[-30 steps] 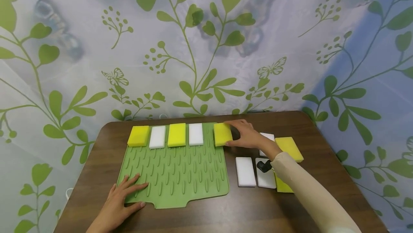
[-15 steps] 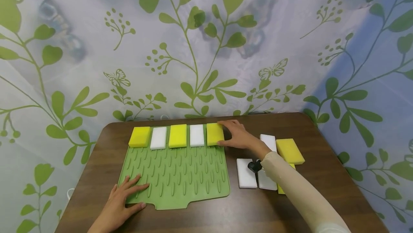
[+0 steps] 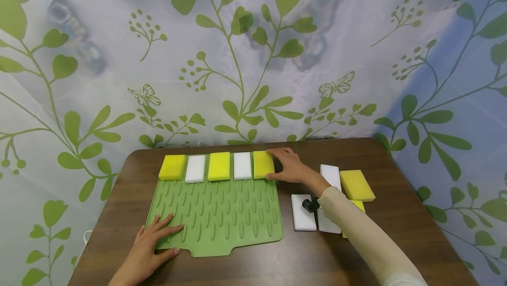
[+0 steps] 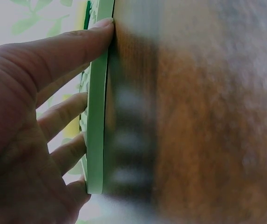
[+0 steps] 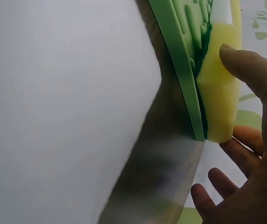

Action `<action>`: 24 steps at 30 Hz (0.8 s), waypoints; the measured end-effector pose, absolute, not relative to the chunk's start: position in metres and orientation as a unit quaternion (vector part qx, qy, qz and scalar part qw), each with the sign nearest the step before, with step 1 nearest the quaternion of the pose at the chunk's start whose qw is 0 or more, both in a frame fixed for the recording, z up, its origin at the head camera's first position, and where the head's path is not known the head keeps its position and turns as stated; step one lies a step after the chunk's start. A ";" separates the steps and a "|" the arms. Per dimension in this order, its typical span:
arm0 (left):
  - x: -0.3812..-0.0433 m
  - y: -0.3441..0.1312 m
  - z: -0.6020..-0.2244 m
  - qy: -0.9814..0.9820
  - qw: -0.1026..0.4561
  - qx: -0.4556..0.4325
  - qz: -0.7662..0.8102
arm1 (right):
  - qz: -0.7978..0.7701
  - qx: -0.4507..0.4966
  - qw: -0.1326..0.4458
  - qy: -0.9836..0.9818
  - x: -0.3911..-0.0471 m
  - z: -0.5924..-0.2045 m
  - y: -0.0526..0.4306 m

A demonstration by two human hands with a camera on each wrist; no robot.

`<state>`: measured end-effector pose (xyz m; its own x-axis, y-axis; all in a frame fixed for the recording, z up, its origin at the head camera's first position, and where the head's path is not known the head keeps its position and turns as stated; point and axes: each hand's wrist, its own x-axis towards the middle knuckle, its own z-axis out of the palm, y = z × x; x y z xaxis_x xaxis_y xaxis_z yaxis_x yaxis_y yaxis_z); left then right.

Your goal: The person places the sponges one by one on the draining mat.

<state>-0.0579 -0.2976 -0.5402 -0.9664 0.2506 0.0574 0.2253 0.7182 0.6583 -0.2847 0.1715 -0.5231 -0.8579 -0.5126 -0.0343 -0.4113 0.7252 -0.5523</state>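
My right hand (image 3: 293, 167) pinches a yellow sponge (image 3: 262, 165) between thumb and fingers. This sponge lies at the back right corner of a green ridged mat (image 3: 222, 215); in the right wrist view its dark green scouring layer (image 5: 203, 107) faces the mat. Left of it along the mat's back edge sit a white sponge block (image 3: 242, 166), a yellow sponge (image 3: 219, 166), another white block (image 3: 195, 169) and a yellow sponge (image 3: 172, 167). My left hand (image 3: 144, 248) rests with spread fingers on the mat's front left corner, its thumb at the front edge.
On the brown table (image 3: 253, 273), right of the mat, lie white blocks (image 3: 304, 220) and yellow sponges (image 3: 357, 185), partly hidden by my right forearm. A black wrist device (image 3: 310, 205) hangs over them. A leaf-patterned curtain (image 3: 253, 57) stands behind the table.
My right hand has slid the yellow sponge left along the mat's back edge, closer to the neighbouring white block, then kept nearly still. The left hand stays in place.
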 end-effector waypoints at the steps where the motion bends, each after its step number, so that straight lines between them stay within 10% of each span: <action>1: -0.058 -0.298 -0.540 0.927 0.018 0.128 0.353 | -0.276 -0.250 0.093 0.924 -0.284 -0.522 0.171; 24: -0.051 -0.293 -0.539 0.938 -0.004 0.121 0.324 | -0.298 -0.243 0.116 0.916 -0.255 -0.506 0.197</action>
<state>-0.0515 -0.2935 -0.5392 -0.9706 0.2250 0.0861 0.2301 0.7600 0.6078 -0.2554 0.1969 -0.5064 -0.8552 -0.5139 -0.0678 -0.3757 0.7045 -0.6021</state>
